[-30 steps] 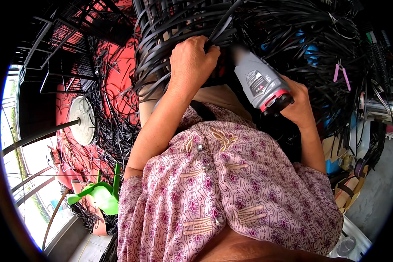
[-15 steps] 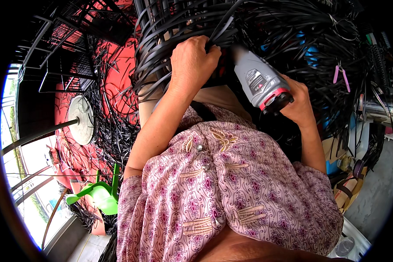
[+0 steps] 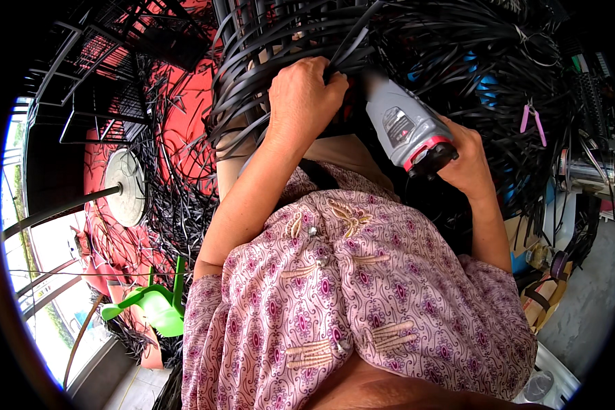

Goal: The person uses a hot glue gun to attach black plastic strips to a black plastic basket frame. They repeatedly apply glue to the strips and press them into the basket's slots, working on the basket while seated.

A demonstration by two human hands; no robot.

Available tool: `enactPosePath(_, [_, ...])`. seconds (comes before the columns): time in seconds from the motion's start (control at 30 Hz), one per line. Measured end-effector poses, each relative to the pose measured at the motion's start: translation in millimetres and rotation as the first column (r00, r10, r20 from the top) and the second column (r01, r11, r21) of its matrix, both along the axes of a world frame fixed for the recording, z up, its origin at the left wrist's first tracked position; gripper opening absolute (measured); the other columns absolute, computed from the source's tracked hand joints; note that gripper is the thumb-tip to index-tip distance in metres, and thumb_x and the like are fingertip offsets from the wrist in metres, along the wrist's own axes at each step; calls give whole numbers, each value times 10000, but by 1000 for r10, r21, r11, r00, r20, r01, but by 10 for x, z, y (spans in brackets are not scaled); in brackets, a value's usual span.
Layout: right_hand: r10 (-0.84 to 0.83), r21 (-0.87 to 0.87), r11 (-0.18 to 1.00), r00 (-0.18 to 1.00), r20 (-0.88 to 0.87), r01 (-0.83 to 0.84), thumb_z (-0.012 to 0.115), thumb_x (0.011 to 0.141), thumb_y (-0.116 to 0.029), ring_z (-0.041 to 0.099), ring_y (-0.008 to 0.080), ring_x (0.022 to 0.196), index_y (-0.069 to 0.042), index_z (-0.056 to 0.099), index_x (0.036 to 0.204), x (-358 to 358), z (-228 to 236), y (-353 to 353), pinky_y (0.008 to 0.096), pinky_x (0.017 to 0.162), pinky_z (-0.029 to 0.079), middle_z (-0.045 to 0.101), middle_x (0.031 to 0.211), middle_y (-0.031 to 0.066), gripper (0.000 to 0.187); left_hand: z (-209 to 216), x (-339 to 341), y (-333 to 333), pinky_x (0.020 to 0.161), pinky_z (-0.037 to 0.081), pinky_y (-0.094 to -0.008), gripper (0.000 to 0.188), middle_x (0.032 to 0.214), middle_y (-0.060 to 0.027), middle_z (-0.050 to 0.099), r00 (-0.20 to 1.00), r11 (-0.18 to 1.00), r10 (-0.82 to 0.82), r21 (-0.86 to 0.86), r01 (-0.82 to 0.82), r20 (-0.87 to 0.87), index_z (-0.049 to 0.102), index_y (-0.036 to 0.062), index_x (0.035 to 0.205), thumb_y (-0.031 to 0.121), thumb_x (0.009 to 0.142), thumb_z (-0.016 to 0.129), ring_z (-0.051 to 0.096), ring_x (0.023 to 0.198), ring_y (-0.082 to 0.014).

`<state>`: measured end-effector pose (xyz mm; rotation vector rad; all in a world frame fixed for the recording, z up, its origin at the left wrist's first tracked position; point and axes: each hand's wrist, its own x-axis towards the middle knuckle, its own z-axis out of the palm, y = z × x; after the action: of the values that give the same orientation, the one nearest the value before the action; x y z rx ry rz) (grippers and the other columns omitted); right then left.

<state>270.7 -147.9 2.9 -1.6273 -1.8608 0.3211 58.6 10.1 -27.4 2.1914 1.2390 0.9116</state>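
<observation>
My left hand (image 3: 306, 96) is closed at the near edge of a woven black frame, its thumb and forefinger pinching a flat black plastic strip (image 3: 352, 45). In my right hand (image 3: 468, 157) is a grey power tool (image 3: 402, 123) with a red band and a black rear end. Its front end points up and left, close to my left fingertips. That tip is blurred, and I cannot tell whether it touches the strips. Curved black strips (image 3: 242, 85) fan out to the left of my left hand. My right fingers are mostly hidden behind the tool.
Loose black strips (image 3: 444, 41) are heaped at the far right, with pink-handled snips (image 3: 533, 123) on them. A steel cylinder (image 3: 591, 171) lies further right. On the left are a round pale disc on a rod (image 3: 124, 188), a green plastic chair (image 3: 162, 311) and black wire racks (image 3: 102, 102).
The power tool's rear end has shifted very slightly to the left. My left hand keeps nearly the same place and grip.
</observation>
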Motion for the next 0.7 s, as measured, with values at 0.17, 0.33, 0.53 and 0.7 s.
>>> enactPosePath(0.17, [-34, -24, 999, 998, 47, 35, 782, 698, -132, 699, 353, 899, 25, 638, 1138, -70, 46, 6, 369, 751, 569, 695, 1025, 208, 489, 39, -9, -18, 717, 520, -479, 274, 816, -220, 662, 1000, 999, -17, -33, 16, -14, 644, -35, 761, 236, 796, 634, 642, 779, -417])
enactPosePath(0.33, [-92, -58, 994, 994, 54, 95, 766, 714, -146, 693, 367, 878, 22, 635, 1127, -110, 10, -31, 377, 736, 564, 693, 993, 210, 465, 9, -9, 0, 724, 511, -483, 290, 836, -224, 657, 999, 999, -36, -6, 36, 15, 631, -36, 769, 250, 814, 644, 637, 808, -418])
enactPosePath(0.53, [-135, -66, 989, 988, -79, 130, 743, 716, -60, 715, 335, 869, 31, 641, 1067, -139, -61, -152, 345, 739, 550, 708, 913, 194, 376, 10, -111, -4, 660, 472, -478, 283, 769, -208, 612, 988, 992, -120, 34, 118, 97, 609, -23, 771, 234, 889, 626, 601, 742, -420])
enactPosePath(0.7, [-274, -139, 959, 936, -221, 248, 816, 726, -89, 683, 150, 731, 24, 665, 906, -46, -247, -483, 300, 696, 530, 719, 829, 95, 260, 219, -320, -195, 579, 417, -319, 166, 698, -101, 568, 973, 967, -110, 248, 58, 204, 686, -13, 921, 149, 923, 648, 568, 607, -236])
